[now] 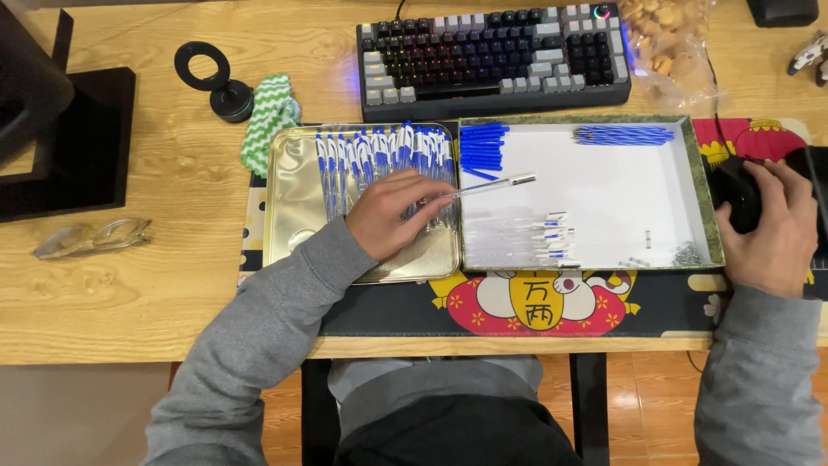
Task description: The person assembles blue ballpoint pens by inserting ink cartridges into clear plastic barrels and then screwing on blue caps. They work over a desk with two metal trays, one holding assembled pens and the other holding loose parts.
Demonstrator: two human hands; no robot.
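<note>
While the left hand (390, 216) lay over the gold metal tray (293, 207), its fingers (423, 192) were closed on a clear pen barrel (492, 185) that pointed right, its tip reaching across the rim into the white box (621, 198). Under and behind that hand, a row of finished blue-and-white pens (379, 155) stood side by side along the top of the tray.

Inside the box, a stack of blue caps (481, 147) sat in the upper left corner, a bundle of blue refills (623, 135) lay along the top edge, a heap of clear barrels (517, 237) rested near the lower left, and small metal springs (686, 254) were gathered in the lower right corner.

Just beside the box's right wall, the right hand (772, 229) rested on a black mouse (740, 197), fingers curled loosely over it; whether they gripped it could not be told.

Both tray and box sat on a dark patterned mat (655, 302) on the wooden worktop (129, 285). A keyboard (492, 53) stood just behind them, a green-and-white cloth (269, 116) lay by the tray's upper left corner, and a pair of glasses (90, 237) lay well to the left.
</note>
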